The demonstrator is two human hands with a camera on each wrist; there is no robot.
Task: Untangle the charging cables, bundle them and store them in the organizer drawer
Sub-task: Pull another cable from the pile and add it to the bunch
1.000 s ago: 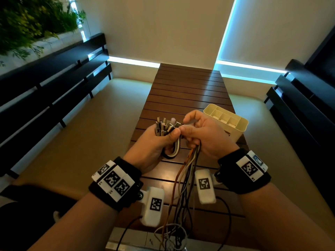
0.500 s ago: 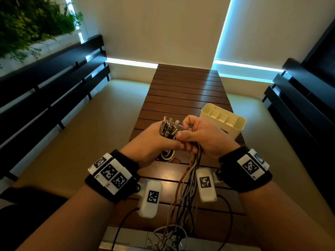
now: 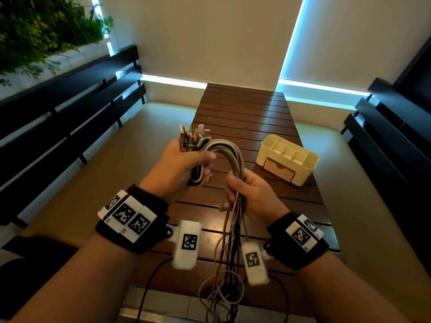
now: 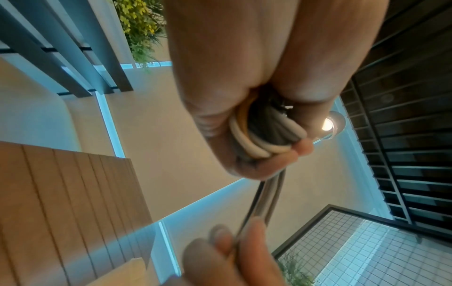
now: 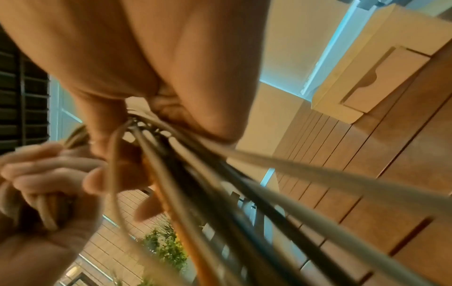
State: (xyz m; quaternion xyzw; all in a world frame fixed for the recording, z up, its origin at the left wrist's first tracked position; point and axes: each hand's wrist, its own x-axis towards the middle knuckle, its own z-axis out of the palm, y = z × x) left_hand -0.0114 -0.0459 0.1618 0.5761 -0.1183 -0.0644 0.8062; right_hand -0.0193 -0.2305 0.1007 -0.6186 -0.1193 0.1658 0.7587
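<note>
The room is dim and warm-toned, with cold blue-white light strips (image 3: 172,80) glowing along the wall's foot. A pale sheen lies on the desk (image 3: 247,117) slats. The head view bends strongly at its edges. Both wrist views are motion-blurred; the cables (image 5: 257,193) near the lens smear, and a lamp (image 4: 329,124) glares.

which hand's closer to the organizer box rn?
Right. The right hand grips the cables just left of and nearer than the organizer box; the left hand holds the plug ends further left.
</note>
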